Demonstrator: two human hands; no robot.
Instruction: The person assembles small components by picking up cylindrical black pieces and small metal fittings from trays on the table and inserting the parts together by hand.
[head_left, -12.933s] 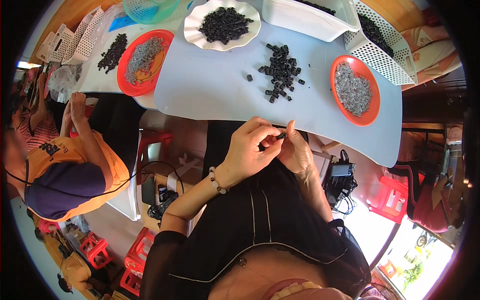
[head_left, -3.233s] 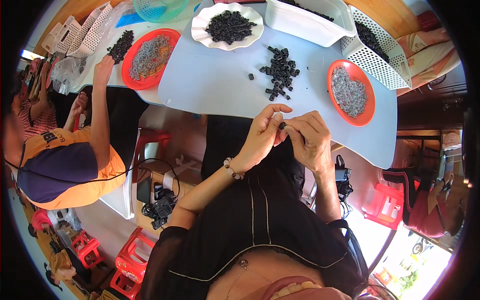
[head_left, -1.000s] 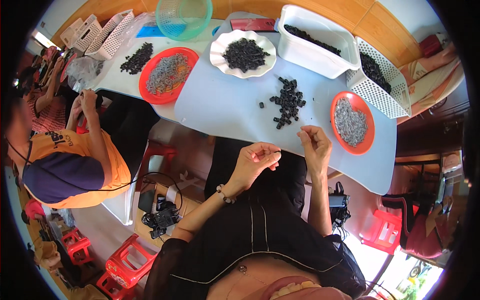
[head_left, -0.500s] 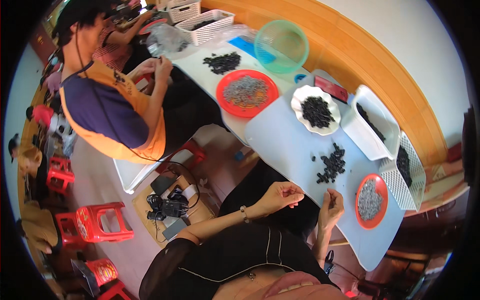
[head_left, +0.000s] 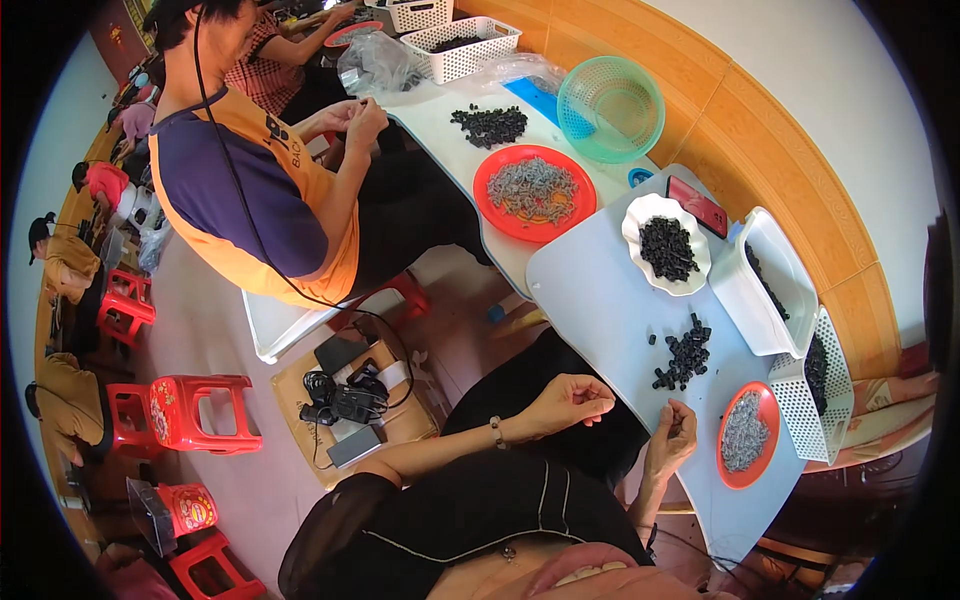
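Observation:
My left hand (head_left: 568, 405), a beaded bracelet at its wrist, hovers at the near edge of the grey-blue table (head_left: 590, 285). Its thumb and fingertips pinch together; whatever they hold is too small to make out. Just to the right, my right hand (head_left: 672, 442) is also closed in a pinch, a gap separating the two. Beyond them lies a loose pile of small black plastic parts (head_left: 688, 352). Nearest my right hand is an orange-red oval plate (head_left: 770, 410) heaped with small grey pieces (head_left: 744, 434).
A scalloped white dish (head_left: 632, 222) of black parts, a dark red phone-like object (head_left: 698, 207), a white bin (head_left: 795, 262) and a perforated basket (head_left: 812, 425) line the far side. At left, a co-worker (head_left: 240, 190) sits by a red plate (head_left: 495, 222). An open cardboard box (head_left: 290, 400) with cables stands on the floor.
The whole view has shifted, so the table and its contents sit farther right in the picture. Both hands stay pinched and apart, with little change in pose.

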